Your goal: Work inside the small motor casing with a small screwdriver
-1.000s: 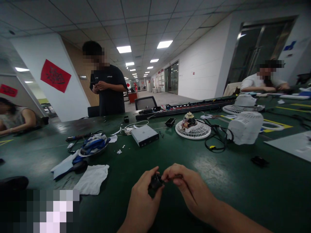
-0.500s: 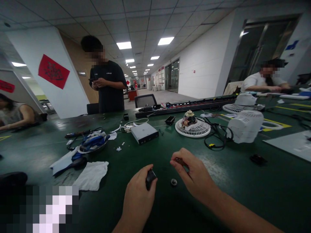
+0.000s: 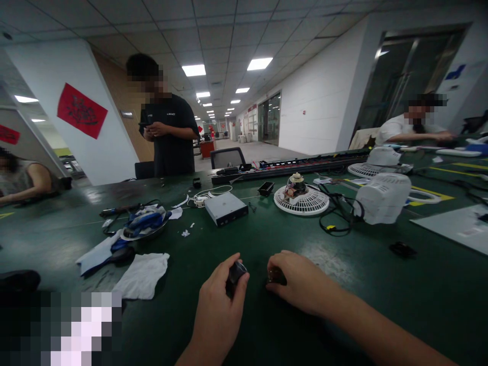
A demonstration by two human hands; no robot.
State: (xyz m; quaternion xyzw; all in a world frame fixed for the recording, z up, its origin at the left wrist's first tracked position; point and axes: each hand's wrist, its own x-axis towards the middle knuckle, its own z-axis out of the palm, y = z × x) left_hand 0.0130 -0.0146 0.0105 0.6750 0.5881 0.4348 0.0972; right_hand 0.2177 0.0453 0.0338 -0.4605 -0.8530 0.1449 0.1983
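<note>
My left hand is closed around a small black cylindrical part, whose rounded end shows between thumb and fingers. To its right, my right hand is low over the table with thumb and fingers curled together. Something small and brownish shows between those fingers, mostly hidden, and I cannot make out its kind. The two hands are apart, both over the dark green tabletop.
Ahead lie a grey disc drive, a small black tray and a white fan grille with its motor. A white plastic housing and cables are farther right. Left are a cloth-filled bowl and white cloth. A person stands opposite.
My right hand has moved down to the table, where a small round metal part lay; that part is now out of sight. My left hand has slightly turned the black part.
</note>
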